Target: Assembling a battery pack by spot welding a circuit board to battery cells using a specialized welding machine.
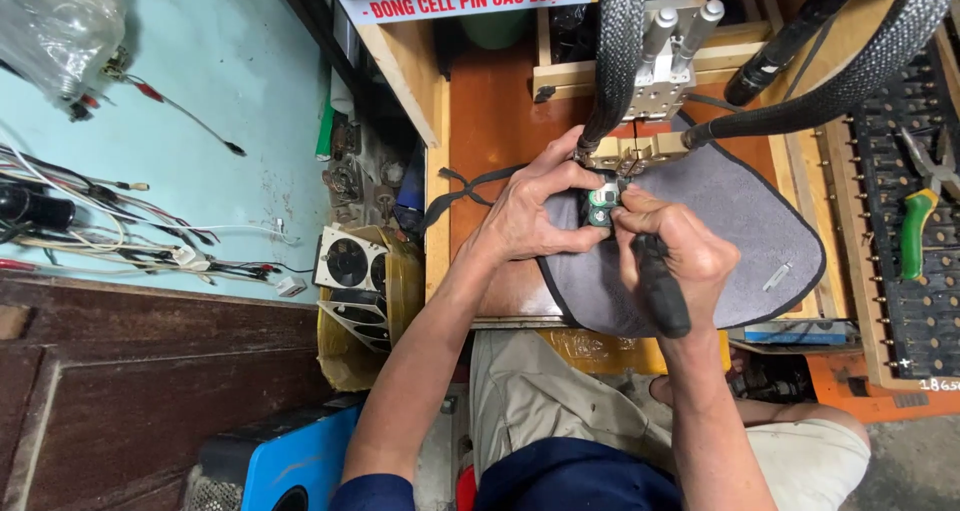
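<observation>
My left hand [535,211] grips a small green battery cell pack [602,205] and presses it up under the brass head of a spot welder [632,151]. My right hand [672,243] holds a black-handled tool [660,286], its tip hidden by my fingers against the pack. Both hands rest over a grey cloth mat [740,221] on a reddish wooden bench [495,111]. Two thick black braided cables [618,41] run up from the welder head.
Green-handled pliers [918,221] lie on a black pegged rack at the right. A small metal strip [777,276] lies on the mat. A box with fan parts [352,271] stands left of the bench, tangled wires [120,231] on the pale blue floor, a blue case [285,461] below.
</observation>
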